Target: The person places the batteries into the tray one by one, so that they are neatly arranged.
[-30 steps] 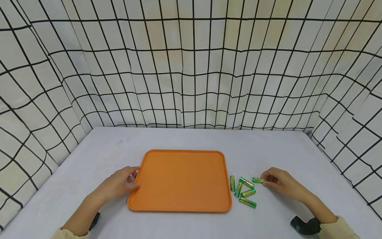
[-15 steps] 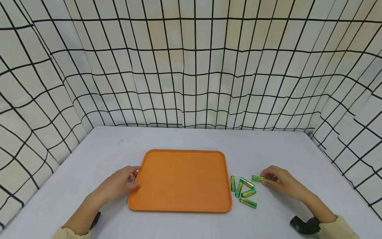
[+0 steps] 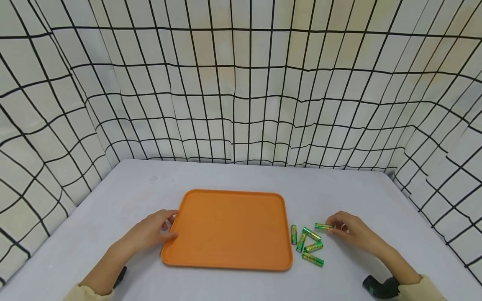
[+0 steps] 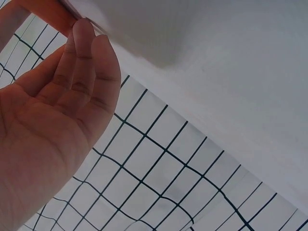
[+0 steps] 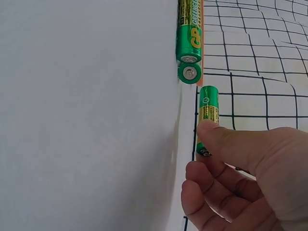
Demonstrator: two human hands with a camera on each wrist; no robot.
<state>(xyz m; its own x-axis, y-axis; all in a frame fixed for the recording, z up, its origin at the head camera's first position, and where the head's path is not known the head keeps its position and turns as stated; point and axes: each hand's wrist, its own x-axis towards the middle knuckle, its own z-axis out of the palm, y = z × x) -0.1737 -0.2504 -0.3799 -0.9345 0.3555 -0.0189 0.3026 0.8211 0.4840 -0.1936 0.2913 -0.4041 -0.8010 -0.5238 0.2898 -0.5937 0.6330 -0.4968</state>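
An orange rectangular tray lies on the white table. My left hand holds its left edge, the thumb over the rim; in the left wrist view the fingertips meet the tray's side low down, near the tabletop. My right hand pinches a green and gold battery by one end between thumb and fingers, its other end pointing left toward the tray. Several more such batteries lie loosely grouped between the tray's right edge and the right hand.
White walls with a black grid surround the table at the back and both sides. A black wrist device sits below the right forearm.
My right hand has shifted slightly left with the battery in its fingers. The left hand and the tray stay in place; the head view has tilted a little.
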